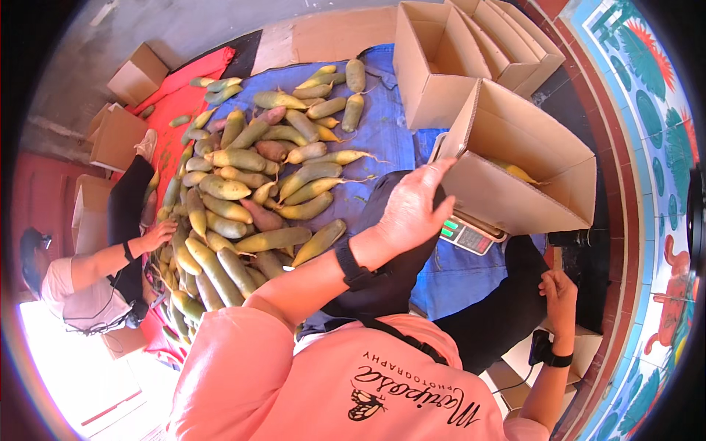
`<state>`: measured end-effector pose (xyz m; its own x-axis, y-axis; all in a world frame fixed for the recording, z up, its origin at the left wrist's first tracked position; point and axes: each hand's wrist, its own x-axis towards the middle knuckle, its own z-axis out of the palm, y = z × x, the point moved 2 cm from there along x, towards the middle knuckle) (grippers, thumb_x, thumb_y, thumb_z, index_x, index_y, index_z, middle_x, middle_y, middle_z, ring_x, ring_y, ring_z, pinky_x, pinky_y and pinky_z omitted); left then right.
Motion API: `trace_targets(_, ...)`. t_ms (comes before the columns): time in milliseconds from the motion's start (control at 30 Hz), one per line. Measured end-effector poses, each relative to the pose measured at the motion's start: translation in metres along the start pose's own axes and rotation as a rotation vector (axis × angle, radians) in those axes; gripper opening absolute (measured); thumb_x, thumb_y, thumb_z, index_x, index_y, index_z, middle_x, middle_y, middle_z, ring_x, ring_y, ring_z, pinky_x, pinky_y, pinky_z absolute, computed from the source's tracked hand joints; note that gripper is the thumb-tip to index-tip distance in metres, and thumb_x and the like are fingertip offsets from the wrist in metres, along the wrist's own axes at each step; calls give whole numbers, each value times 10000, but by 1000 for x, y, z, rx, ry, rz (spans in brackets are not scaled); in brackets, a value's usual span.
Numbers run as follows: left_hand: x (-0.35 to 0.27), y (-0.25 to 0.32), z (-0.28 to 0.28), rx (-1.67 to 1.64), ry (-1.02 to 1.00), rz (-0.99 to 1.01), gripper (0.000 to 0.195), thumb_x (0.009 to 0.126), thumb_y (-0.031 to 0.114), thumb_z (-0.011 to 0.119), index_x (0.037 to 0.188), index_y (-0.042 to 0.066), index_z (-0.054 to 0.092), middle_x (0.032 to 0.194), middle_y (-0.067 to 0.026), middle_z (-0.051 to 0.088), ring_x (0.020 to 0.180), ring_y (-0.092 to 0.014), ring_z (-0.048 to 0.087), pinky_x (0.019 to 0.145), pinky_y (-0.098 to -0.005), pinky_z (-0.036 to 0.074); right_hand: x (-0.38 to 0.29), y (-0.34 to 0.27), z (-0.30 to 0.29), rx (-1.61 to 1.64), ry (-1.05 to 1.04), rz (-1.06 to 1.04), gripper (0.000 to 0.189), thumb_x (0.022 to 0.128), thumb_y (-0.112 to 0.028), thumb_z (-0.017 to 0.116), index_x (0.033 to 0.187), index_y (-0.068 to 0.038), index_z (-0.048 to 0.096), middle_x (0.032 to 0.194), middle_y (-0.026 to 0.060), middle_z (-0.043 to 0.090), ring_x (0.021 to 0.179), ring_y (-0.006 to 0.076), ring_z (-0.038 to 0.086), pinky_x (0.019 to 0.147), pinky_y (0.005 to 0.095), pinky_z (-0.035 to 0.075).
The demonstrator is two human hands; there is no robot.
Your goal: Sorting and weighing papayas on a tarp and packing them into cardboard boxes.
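My left hand (411, 205) is at the near-left corner of an open cardboard box (513, 193), thumb spread from the fingers; firm contact is unclear. The box stands on a digital platform scale (466, 237) with a lit green display. Inside the box a green radish (515, 171) shows, partly hidden by the front wall. My right hand (558, 291) is beside my right knee with its fingers curled. Just beyond those fingers a small light-brown piece (557, 258) shows; I cannot tell whether I hold it. A large heap of green radishes (237, 160) lies to my left, several of them reddish.
A blue cloth (386, 132) and a red cloth (168, 129) lie under the heap. Several open cardboard boxes (436, 93) stand nested beyond the scale. Across the heap, a person's hand (159, 236) reaches its edge. A painted tile wall (656, 160) bounds the right.
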<state>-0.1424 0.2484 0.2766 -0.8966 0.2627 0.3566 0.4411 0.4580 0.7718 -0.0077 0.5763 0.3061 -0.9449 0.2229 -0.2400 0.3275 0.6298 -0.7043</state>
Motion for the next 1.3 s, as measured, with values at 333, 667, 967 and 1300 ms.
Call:
trace_targets(333,-138,-180,-112,670,-67,-580,390,799,295,629,1095,43,609,1121,-182,611,1075,-361,548,931,-451,441,-16,9,21,-306,330,-334,10,830,-5,605,839,1,605,740,113,565,669,233,563,639,313,445)
trace_targets(667,-281,-265,-158,1120,-611,-876,405,824,198,578,1212,88,531,1259,-111,528,1188,-271,481,1000,-426,373,-14,6,24,-372,350,-380,27,811,2,615,836,2,603,740,115,551,664,239,554,629,322,441)
trace_targets(967,-283,-297,-165,1262,-607,-1241,351,914,216,498,1251,121,510,1263,-118,551,1200,-277,500,992,-405,348,-13,-1,31,-371,340,-357,47,790,8,621,828,-14,604,731,102,545,625,224,523,592,304,426)
trace_targets(1300,-271,-276,-161,1310,-662,-1054,238,939,171,450,1114,139,609,1114,-81,640,1081,-240,613,882,-382,470,-15,-3,31,-424,373,-370,66,772,11,625,828,-17,602,720,112,543,631,251,532,592,332,427)
